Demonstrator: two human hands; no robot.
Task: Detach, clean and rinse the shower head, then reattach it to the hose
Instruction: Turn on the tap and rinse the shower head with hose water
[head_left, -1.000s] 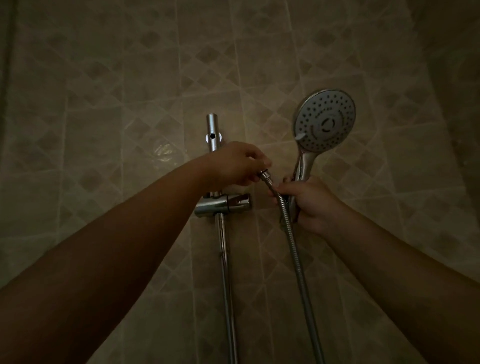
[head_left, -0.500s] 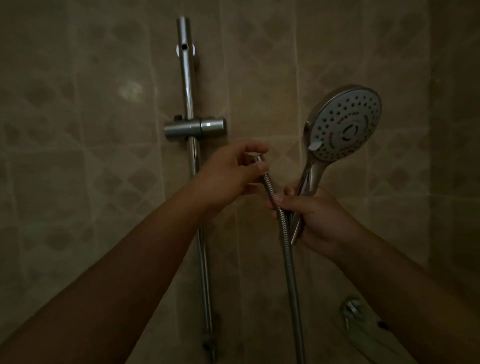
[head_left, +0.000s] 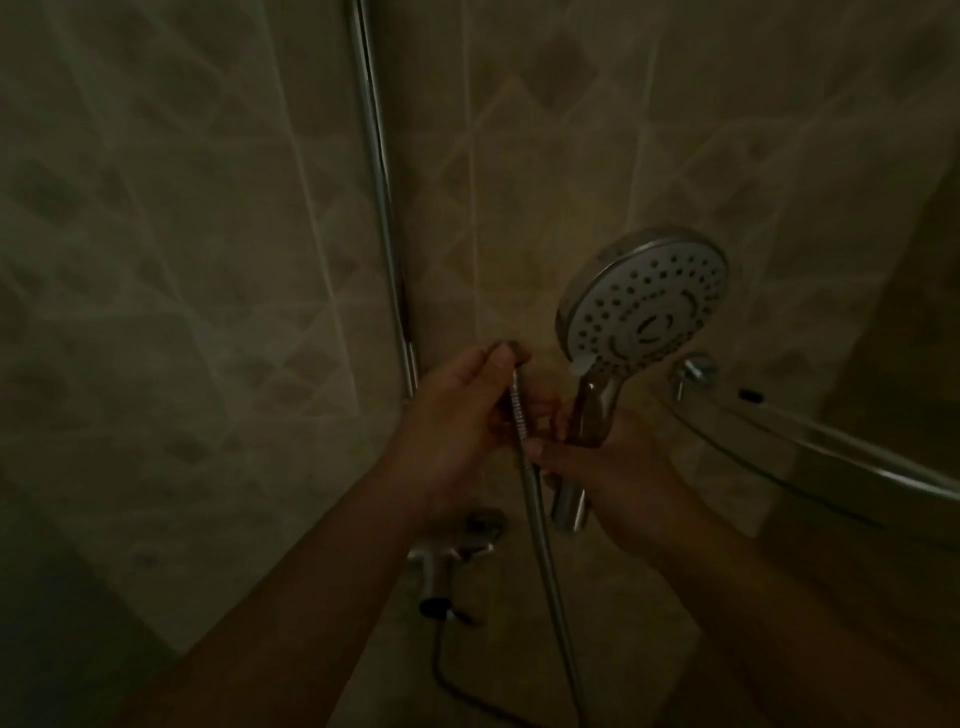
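Note:
The chrome shower head, round with a grey nozzle face, stands upright with its face toward me. My right hand grips its handle, whose lower end pokes out below the palm. The ribbed metal hose is separate from the head. My left hand pinches the hose's top end between thumb and fingers, just left of the handle. The hose drops down between my forearms and out of the bottom of the view.
A chrome slide rail runs down the tiled wall at the left of my hands. A chrome tap fitting sits below my left wrist. A curved metal rail with a fitting crosses at the right. The scene is dim.
The view has tilted down, so the rail's holder has left the frame and the tap has come into sight. Both hands have come lower and closer together, still holding hose end and shower head.

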